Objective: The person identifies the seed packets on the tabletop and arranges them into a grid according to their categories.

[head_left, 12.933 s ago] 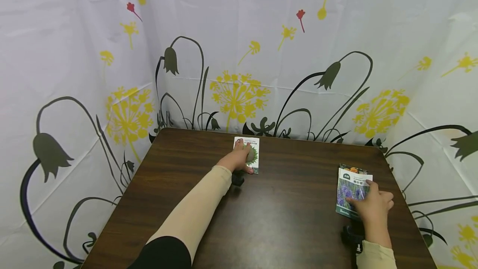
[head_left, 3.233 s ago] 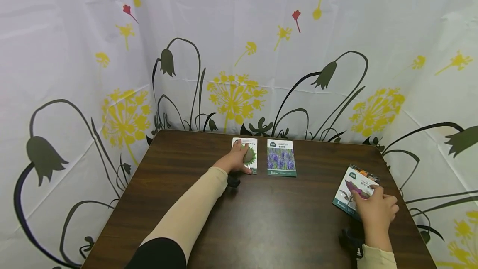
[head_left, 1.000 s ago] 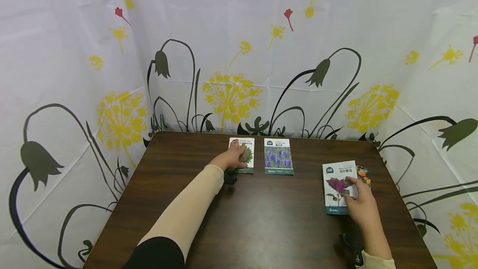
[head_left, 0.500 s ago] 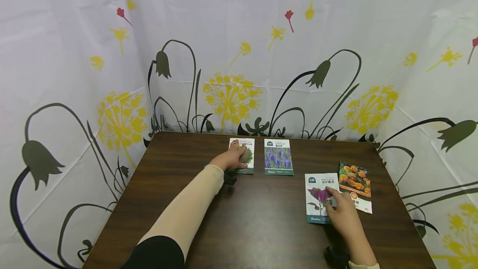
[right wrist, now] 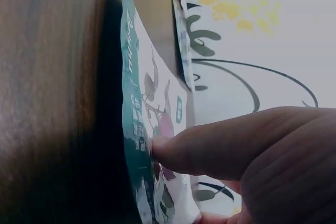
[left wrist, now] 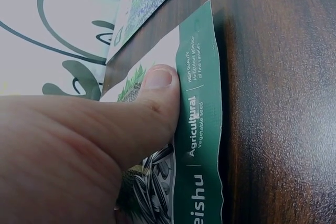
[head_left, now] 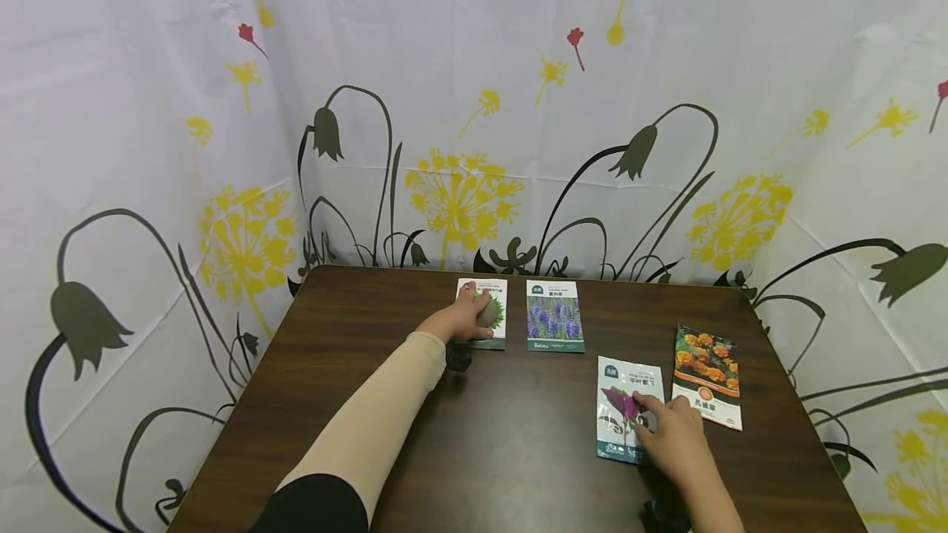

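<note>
In the head view, my left hand [head_left: 459,317] rests spread on a sunflower seed packet [head_left: 499,321] near the table's far edge. The left wrist view shows its thumb [left wrist: 157,90] lying flat across the packet's front [left wrist: 202,114]. My right hand [head_left: 676,437] pinches a white seed packet with a purple plant [head_left: 613,410] by its right side. Seen from the right wrist, this packet [right wrist: 132,98] bends and stands above a dark shadow on the table, thumb on its front. An orange-flower packet [head_left: 707,373] lies right beside that hand.
A packet with lavender-blue flowers [head_left: 555,317] lies flat to the right of the sunflower one, with a small gap between them. The dark wooden table [head_left: 504,451] ends at a white curtain [head_left: 459,48] printed with flowers. A black wrist device [head_left: 662,516] sits under the right wrist.
The purple-plant packet has come left and nearer in my right hand, uncovering the orange-flower packet. Earlier, the lavender packet went from the right pile to the far edge. My left hand stays put.
</note>
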Demonstrator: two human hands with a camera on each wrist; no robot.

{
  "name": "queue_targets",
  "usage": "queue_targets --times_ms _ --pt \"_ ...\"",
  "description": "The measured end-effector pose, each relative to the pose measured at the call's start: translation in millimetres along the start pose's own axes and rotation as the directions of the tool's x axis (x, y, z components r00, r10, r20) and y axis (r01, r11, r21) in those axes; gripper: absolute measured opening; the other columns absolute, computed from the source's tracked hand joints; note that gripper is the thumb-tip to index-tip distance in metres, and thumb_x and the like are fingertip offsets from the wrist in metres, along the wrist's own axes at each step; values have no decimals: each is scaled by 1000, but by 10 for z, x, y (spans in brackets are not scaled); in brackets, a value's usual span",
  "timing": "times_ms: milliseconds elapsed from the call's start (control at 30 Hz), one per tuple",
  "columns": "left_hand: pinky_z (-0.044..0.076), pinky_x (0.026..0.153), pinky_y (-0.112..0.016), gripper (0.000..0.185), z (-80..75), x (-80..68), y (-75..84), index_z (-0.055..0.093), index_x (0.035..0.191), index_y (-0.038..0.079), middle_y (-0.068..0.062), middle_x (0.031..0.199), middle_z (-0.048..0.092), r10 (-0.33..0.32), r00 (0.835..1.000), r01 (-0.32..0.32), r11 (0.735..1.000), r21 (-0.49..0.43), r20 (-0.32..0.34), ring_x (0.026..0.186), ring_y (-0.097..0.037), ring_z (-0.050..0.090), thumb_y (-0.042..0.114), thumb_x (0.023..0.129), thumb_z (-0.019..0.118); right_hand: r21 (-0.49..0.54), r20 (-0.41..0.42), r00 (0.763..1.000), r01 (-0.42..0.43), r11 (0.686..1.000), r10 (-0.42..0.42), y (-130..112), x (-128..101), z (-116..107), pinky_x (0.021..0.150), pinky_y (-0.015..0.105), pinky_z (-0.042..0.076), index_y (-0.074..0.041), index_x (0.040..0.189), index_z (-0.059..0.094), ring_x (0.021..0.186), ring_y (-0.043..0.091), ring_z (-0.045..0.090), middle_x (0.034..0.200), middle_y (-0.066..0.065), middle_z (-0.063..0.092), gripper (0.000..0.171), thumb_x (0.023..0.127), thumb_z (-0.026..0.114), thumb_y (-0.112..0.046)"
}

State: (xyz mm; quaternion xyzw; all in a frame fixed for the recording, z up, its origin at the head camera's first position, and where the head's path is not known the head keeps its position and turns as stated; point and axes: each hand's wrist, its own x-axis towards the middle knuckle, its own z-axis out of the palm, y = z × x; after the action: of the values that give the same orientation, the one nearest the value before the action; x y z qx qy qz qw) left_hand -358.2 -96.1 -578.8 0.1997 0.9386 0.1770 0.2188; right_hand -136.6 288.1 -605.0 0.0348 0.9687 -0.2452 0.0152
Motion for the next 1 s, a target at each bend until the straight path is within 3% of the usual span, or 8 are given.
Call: queue_targets --times_ms 133,267,367,433,533,600,800,1000 --pt "26 134 -60 97 -13 -9 -5 16 175 4 -32 181 -3 -2 1000 2 1000 -12 0 169 -50 -2 36 105 75 -23 31 999 -15 1000 16 -25 -18 48 79 46 34 -13 140 75 97 39 43 106 23 49 52 89 83 -19" --pt "24 135 -60 97 -30 -8 -5 15 175 4 -31 181 -4 -4 1000 4 1000 -25 -2 170 -50 -2 35 105 75 -52 36 999 -21 998 23 -65 -26 58 90 65 41 -16 142 73 118 56 44 135 35 48 52 91 83 -22" --pt "23 135 -60 97 -30 -10 1 15 176 5 -30 181 -4 0 1000 0 999 -41 -4 170 -49 -3 34 105 75 -47 41 999 31 998 -29 -85 -18 49 108 80 39 -8 141 72 144 66 37 159 38 40 51 91 84 -15" --pt "23 135 -61 97 -20 -13 0 15 176 5 -30 181 -4 2 1000 -2 999 -53 -4 170 -49 -3 34 105 76 -9 66 992 106 994 -105 -92 -10 46 120 77 36 0 140 69 153 62 37 166 36 40 51 91 82 -6" --pt "24 135 -61 97 -1 -16 -9 17 175 5 -30 181 -4 7 1000 -7 998 -63 -6 170 -49 -3 33 105 76 35 104 970 217 976 -219 -117 -7 58 120 68 41 5 141 66 151 56 47 164 33 48 53 89 80 6" --pt "25 135 -61 96 10 -17 -19 17 175 5 -30 181 -4 4 1000 -5 998 -55 -9 170 -49 -2 34 105 76 64 131 958 247 967 -254 -162 -15 83 118 66 45 1 142 67 147 53 54 161 31 52 55 89 80 9" --pt "24 135 -60 96 21 -20 -36 16 175 5 -30 181 -5 -7 1000 7 999 -50 -6 170 -49 -3 34 105 75 68 142 955 252 965 -259 -389 -35 226 115 62 51 -13 135 76 134 43 64 152 20 62 51 87 89 -2" --pt "24 135 -61 96 26 -14 -21 16 176 6 -29 182 -5 -5 1000 4 999 -52 -15 170 -48 -3 34 105 75 68 111 949 290 955 -296 -552 -28 340 115 61 51 -14 132 78 134 41 63 149 16 65 49 86 91 -6"
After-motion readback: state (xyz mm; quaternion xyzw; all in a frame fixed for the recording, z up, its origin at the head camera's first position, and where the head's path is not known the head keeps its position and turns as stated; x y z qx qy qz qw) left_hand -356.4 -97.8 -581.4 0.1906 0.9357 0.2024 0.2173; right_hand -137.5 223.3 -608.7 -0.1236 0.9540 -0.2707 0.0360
